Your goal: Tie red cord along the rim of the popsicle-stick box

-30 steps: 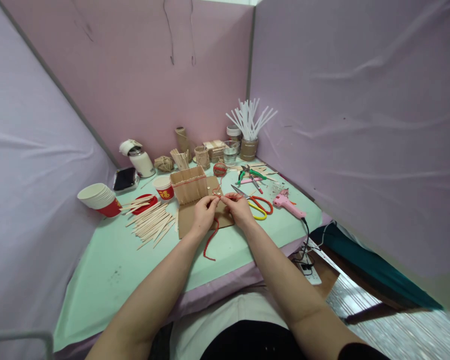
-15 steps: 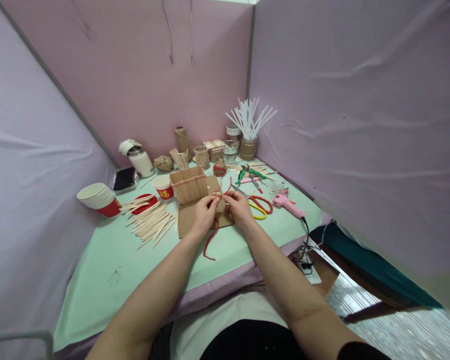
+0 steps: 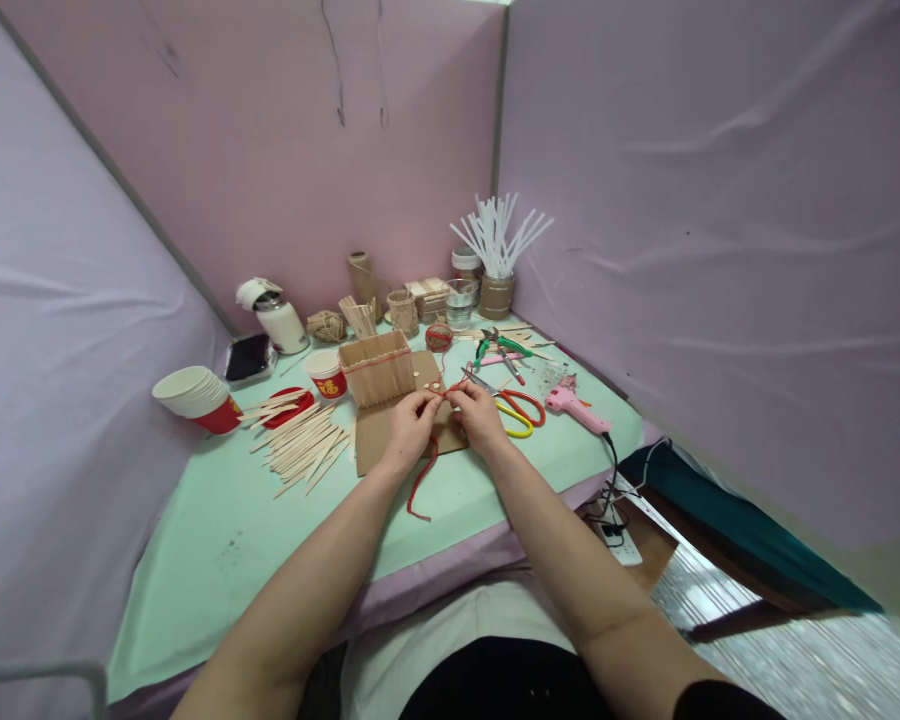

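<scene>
Both my left hand and my right hand pinch a red cord, their fingertips nearly meeting above a piece of cardboard. One end of the cord trails down below my hands onto the table. Behind them, a strand runs up toward a ball of red cord. A box made of craft sticks, with a red line around its upper part, stands at the back left of the cardboard. Scissors with red and yellow handles lie just right of my right hand.
Loose craft sticks and a red lid lie left, near stacked paper cups. A pink glue gun with a cable rests right. Green-handled pliers, a glass of water and a jar of white sticks stand behind.
My hands stay almost in place, still pinching the cord. The red strands by my fingertips have shifted, and the loop above my right fingers lies differently.
</scene>
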{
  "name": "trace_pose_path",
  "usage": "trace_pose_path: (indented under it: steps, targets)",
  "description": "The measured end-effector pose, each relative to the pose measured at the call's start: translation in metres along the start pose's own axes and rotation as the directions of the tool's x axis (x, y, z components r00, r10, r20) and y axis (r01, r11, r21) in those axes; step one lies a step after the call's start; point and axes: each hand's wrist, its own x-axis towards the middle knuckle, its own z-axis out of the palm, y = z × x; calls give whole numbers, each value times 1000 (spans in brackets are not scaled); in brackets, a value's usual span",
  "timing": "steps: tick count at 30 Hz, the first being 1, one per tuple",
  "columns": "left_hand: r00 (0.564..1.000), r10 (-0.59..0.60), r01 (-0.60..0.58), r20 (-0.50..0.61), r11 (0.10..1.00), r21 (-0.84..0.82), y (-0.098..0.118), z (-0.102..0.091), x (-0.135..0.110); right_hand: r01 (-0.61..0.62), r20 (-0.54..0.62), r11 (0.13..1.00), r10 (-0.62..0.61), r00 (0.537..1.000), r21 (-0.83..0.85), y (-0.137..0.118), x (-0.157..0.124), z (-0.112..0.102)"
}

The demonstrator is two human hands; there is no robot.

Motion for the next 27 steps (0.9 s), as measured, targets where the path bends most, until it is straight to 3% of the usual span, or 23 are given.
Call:
trace_pose_path:
  steps: [7,20,27]
  targets:
    - [999,-2,2,43,1000,11,-1,1,0,-4,-19,1000,4,1000,-22,-2,0,0]
    - [997,-37,36,65,999,7,1,-1,0,-4,57,1000,2,998,21,1,0,1]
    - [977,-54,53,206,999,8,19,3,2,87,-162,995,-77,984,54,5,6,-4]
